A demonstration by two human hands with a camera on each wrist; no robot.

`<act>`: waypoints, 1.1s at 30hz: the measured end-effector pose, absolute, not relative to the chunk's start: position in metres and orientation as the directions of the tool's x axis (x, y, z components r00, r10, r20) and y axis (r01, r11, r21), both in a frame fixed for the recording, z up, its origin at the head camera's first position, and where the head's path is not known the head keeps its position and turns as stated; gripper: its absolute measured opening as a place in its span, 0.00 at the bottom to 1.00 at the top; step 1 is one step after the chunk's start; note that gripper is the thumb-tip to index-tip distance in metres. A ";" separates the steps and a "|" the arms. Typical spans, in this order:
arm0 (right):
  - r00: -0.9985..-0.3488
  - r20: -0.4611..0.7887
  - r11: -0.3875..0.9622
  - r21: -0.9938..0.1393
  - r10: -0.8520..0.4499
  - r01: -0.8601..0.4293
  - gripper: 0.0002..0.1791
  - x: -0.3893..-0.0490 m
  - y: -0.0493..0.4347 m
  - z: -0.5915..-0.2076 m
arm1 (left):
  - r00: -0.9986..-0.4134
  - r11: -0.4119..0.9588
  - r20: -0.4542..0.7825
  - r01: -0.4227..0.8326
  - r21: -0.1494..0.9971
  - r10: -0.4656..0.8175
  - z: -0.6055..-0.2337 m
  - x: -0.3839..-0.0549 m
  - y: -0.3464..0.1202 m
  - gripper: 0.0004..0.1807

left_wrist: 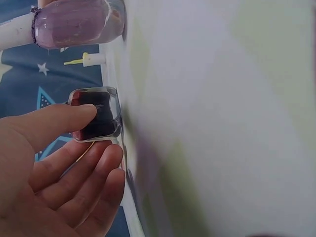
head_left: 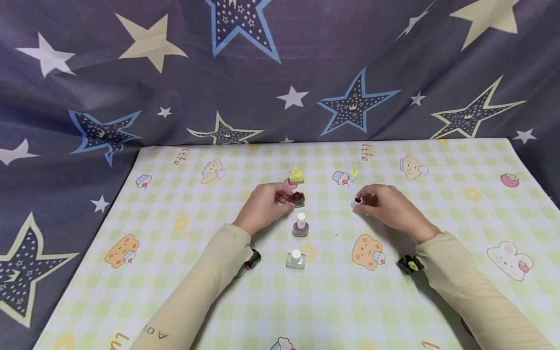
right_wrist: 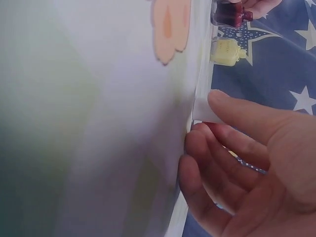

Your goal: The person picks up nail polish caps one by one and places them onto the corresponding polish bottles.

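Observation:
My left hand [head_left: 267, 206] pinches an uncapped nail polish bottle [left_wrist: 101, 123] of dark red polish, its thumb across the glass; the bottle stands on the tablecloth. Off to the right, my right hand [head_left: 391, 209] pinches a white bottle cap [right_wrist: 205, 109] at the cloth, with dark red showing on it. Its brush is mostly hidden by the fingers. Behind the red bottle is an uncapped yellow nail polish bottle [head_left: 296, 175]. A white cap with a yellow brush [head_left: 354, 174] stands brush-up beyond the right hand.
In front of the red bottle stand a capped purple nail polish bottle [head_left: 301, 227] and a capped clear one [head_left: 296, 260], roughly in line. A checked tablecloth [head_left: 175, 272] covers the table. A dark star-patterned curtain [head_left: 306, 73] hangs behind it.

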State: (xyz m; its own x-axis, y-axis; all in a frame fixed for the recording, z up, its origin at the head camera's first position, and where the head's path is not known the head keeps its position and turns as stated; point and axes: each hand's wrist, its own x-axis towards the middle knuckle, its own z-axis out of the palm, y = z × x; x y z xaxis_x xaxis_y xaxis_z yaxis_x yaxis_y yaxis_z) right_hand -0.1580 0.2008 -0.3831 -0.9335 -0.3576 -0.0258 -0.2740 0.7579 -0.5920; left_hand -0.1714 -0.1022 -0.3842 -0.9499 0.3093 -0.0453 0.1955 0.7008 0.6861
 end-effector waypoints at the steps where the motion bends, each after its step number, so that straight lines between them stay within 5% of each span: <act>1: -0.934 -0.027 0.760 -0.590 -0.357 -0.273 0.09 -0.158 0.201 -0.383 | -0.950 0.700 -0.043 0.196 0.687 0.308 -0.384 -0.171 -0.102 0.10; 33: -0.946 0.102 0.752 -0.583 -0.308 -0.308 0.08 -0.141 0.200 -0.361 | -0.966 0.608 0.091 0.223 0.762 0.241 -0.374 -0.146 -0.130 0.10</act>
